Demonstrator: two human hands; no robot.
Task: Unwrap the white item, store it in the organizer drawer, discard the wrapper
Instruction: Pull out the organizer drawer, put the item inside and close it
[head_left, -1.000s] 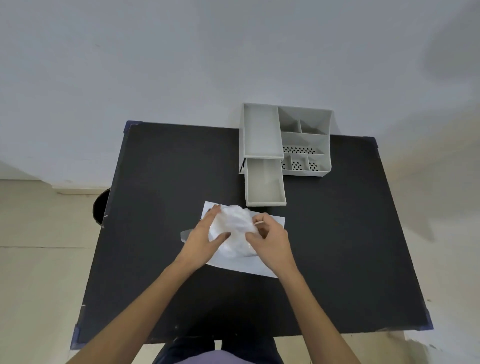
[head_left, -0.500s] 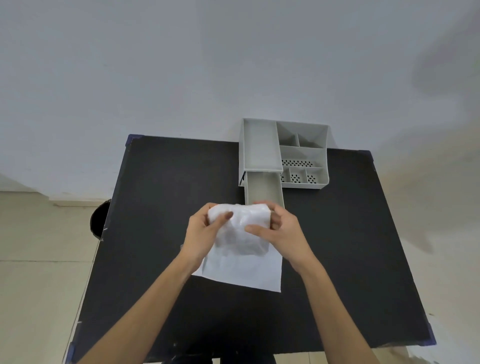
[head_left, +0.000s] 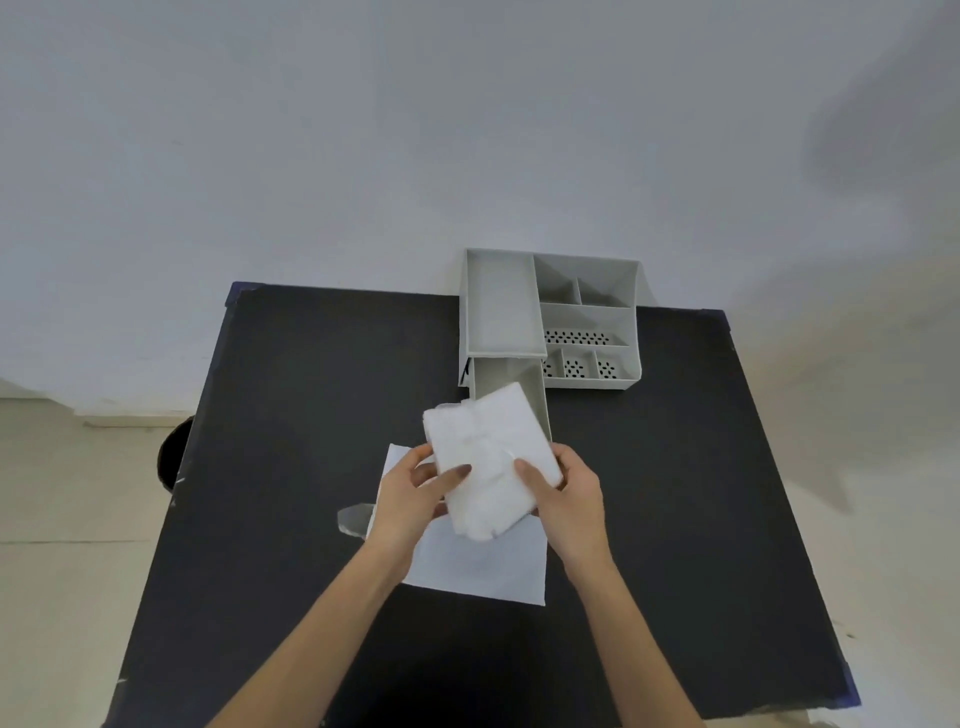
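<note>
Gripping the white item (head_left: 491, 460) from both sides, the left hand (head_left: 410, 491) and right hand (head_left: 569, 496) curl half-closed above the wrapper (head_left: 478, 564).

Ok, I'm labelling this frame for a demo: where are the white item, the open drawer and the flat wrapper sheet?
white item (head_left: 491, 460), head view, middle of its upper face.
open drawer (head_left: 501, 378), head view, bare floor behind the item.
wrapper sheet (head_left: 483, 569), head view, flat part on the table below the hands.
</note>
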